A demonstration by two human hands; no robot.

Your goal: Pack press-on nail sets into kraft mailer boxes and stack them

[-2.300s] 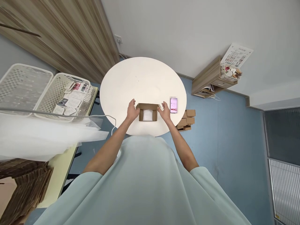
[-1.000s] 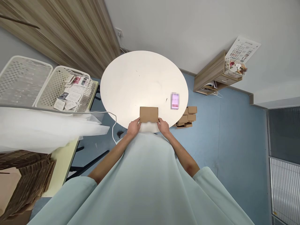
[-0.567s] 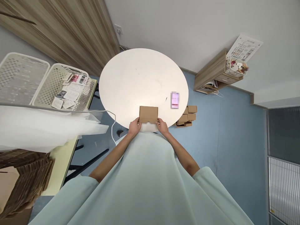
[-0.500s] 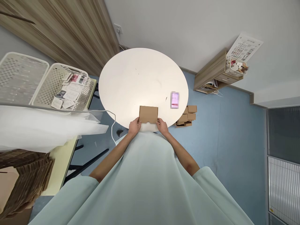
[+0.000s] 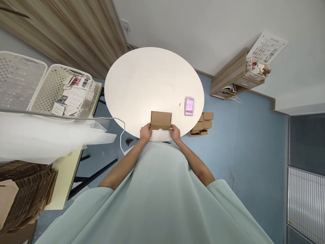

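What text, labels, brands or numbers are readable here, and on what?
None readable.
Phone screen: pixelated.
Printed sheet, upper right: too small.
Cards in a white basket, left: too small.
Yellow patch, lower right: too small to tell.
Cardboard box: no print visible on top.

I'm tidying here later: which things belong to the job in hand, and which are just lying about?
In use:
cardboard box, held at its near corners by left hand and right hand
round white table beneath

Untouched, perhaps just lying about:
phone
box pile at right
white baskets
white sheets
flat cardboard stack
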